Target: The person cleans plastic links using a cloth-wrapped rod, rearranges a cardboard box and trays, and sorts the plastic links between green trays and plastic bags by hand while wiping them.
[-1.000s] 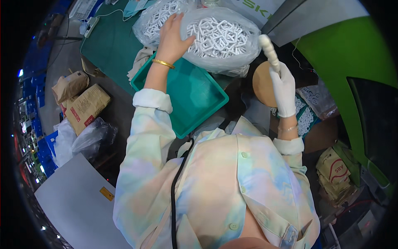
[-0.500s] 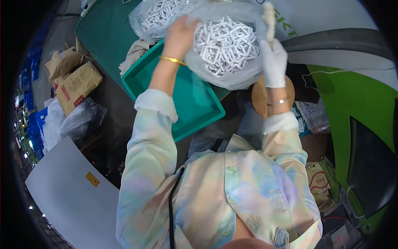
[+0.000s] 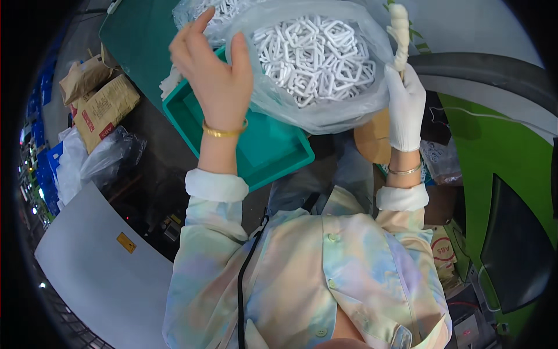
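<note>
A clear plastic bag [image 3: 343,116] stands wide-mouthed in front of me, full of white angular plastic loops [image 3: 317,61]. My left hand [image 3: 218,75] is bare, with a gold bangle at the wrist. Its fingers are spread and hold nothing, at the bag's left side above the green tray [image 3: 276,168]. My right hand [image 3: 406,107], in a white glove, is closed at the bag's right side around the narrow lower end of a lumpy, cream-coloured, stick-like piece [image 3: 399,35]. That piece points upward; its exact kind is unclear.
Behind the left hand lies another clear bag of white loops [image 3: 224,13] on the dark green table [image 3: 136,35]. A round wooden stool seat [image 3: 372,139] shows below the bag. Brown paper sacks [image 3: 107,113] stand at left; a black panel [image 3: 517,244] is at right.
My left hand has come away from the bag's rim to the left and spread its fingers. The right hand has shifted right and slightly nearer with the cream piece. The bag's mouth looks wider.
</note>
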Tool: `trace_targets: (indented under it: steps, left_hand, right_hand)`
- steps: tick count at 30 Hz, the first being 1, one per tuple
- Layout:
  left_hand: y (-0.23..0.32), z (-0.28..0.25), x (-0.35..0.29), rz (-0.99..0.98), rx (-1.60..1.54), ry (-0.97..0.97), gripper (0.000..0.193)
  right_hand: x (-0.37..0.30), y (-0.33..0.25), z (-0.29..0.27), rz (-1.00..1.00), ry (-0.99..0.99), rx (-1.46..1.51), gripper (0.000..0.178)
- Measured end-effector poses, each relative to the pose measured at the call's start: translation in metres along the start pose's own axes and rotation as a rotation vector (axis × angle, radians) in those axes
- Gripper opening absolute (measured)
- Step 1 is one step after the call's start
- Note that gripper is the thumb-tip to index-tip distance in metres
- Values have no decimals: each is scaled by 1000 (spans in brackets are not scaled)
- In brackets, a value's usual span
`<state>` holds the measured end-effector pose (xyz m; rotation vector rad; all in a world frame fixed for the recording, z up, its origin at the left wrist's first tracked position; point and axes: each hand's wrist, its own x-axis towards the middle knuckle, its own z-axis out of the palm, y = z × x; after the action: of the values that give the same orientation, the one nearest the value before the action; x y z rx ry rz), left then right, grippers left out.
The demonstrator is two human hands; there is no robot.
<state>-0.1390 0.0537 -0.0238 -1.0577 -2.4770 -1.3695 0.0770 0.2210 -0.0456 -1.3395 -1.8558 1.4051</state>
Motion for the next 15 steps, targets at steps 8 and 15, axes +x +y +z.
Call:
trace_targets:
  steps: [8,15]
  left_hand:
    - [9,98,-28,110,305,-242,48]
    - [37,124,-56,302,267,-583,36]
  right_hand:
    - [0,-9,2,-40,-22,21,23]
    - [6,-4,1,-55,-8,-10,21]
